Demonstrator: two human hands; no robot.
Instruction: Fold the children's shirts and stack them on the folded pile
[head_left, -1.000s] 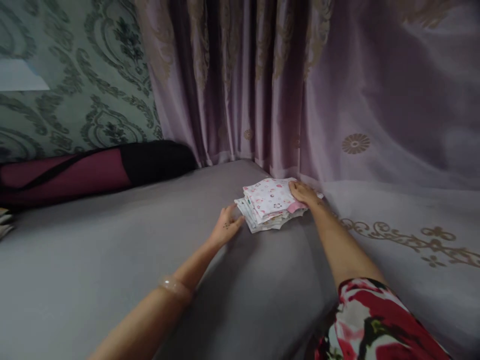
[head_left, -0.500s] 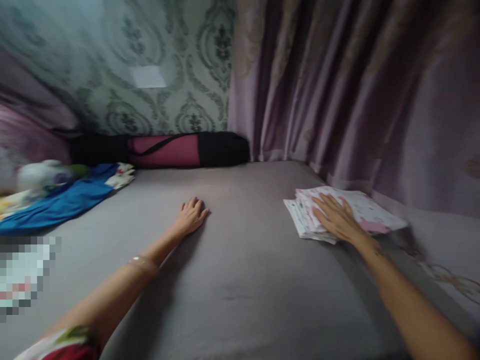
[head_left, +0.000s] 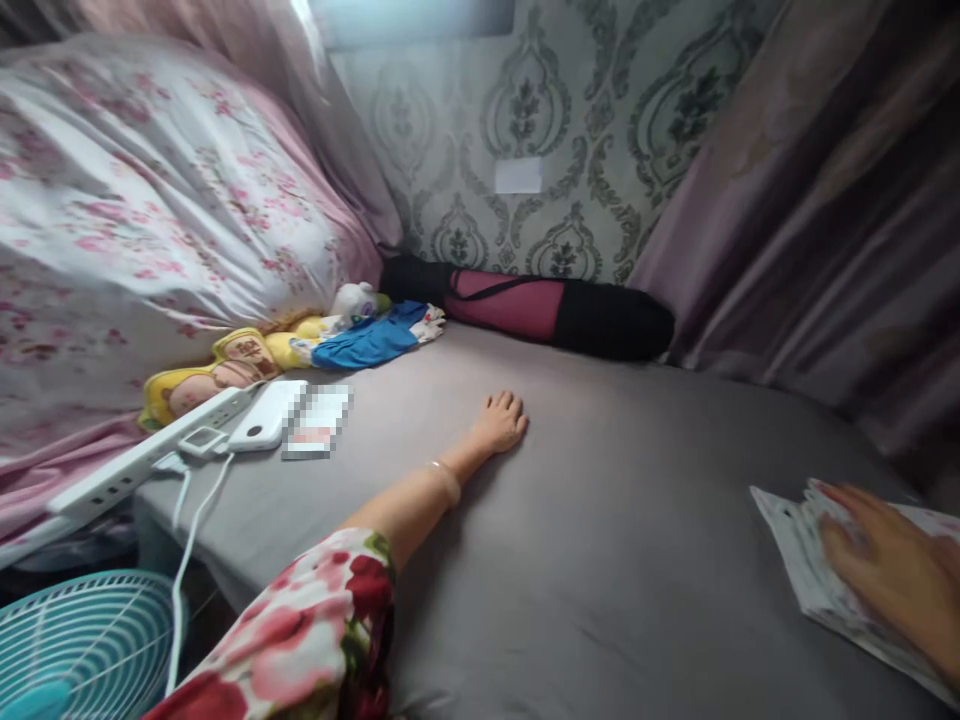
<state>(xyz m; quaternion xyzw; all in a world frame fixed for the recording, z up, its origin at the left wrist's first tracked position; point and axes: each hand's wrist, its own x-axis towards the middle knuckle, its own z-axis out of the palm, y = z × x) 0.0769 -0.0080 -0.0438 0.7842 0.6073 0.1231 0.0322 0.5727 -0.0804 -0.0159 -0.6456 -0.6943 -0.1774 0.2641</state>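
Left edge of the mattress (head_left: 637, 520): a white power strip (head_left: 142, 452) and a white flat device (head_left: 266, 415) lie by the edge, with a yellow plush toy (head_left: 225, 365) and a blue cloth (head_left: 371, 340) behind them, against floral bedding (head_left: 150, 210). A teal fan (head_left: 67, 640) stands below this edge.

Far edge: a rolled pink-and-black mat (head_left: 559, 312) lies along the wall.

Left hand (head_left: 499, 422): arm fully extended, palm down on the grey sheet near the middle, fingers loosely together, holding nothing. A pale bangle (head_left: 446, 480) sits at the wrist.

Right hand (head_left: 892, 565): blurred, laid flat with fingers extended on top of the stack of folded cloths (head_left: 791, 540), not clasping it. The hands are well apart.

The stack lies at the right edge, by the curtain (head_left: 825, 230): thin white printed pieces, their edges fanned unevenly.
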